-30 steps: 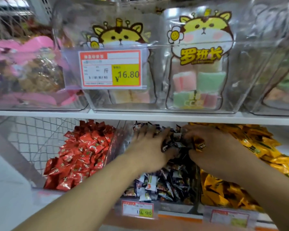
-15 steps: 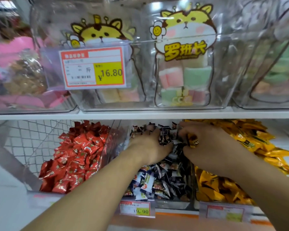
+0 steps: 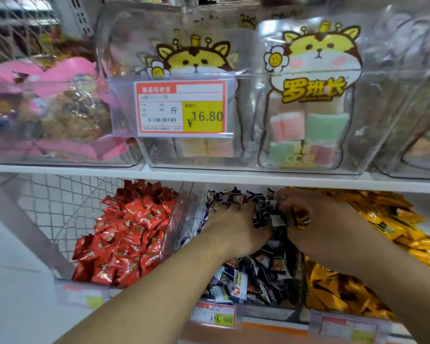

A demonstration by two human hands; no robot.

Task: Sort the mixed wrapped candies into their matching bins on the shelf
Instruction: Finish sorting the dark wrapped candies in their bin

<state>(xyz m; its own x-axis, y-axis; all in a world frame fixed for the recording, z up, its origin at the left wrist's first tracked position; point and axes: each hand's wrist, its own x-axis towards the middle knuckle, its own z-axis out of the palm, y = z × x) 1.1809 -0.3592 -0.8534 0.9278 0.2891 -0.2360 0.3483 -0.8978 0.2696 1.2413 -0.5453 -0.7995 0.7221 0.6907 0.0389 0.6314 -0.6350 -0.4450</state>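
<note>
Both hands work in the middle bin [image 3: 271,312] of the lower shelf, at about 6 o'clock in the view, which is heaped with dark candies [image 3: 246,281]: small, crinkly navy-and-white wrappers with bits of red and green print. The left hand [image 3: 236,230] lies palm-down on the heap, its fingers [image 3: 256,216] dug into the wrappers and curled round a clump of them. The right hand [image 3: 325,227], just beside it toward 3 o'clock, has its fingers curled inward, pinching an orange-and-brown candy [image 3: 302,217] among dark ones. Toward 9 o'clock a neighbouring bin holds shiny red candies [image 3: 127,234]; toward 3 o'clock another holds glossy yellow candies [image 3: 338,291], partly under the right forearm. At 12 o'clock, above the white shelf board [image 3: 209,177], stand clear tubs with a price tag [image 3: 180,106] reading 16.80
</note>
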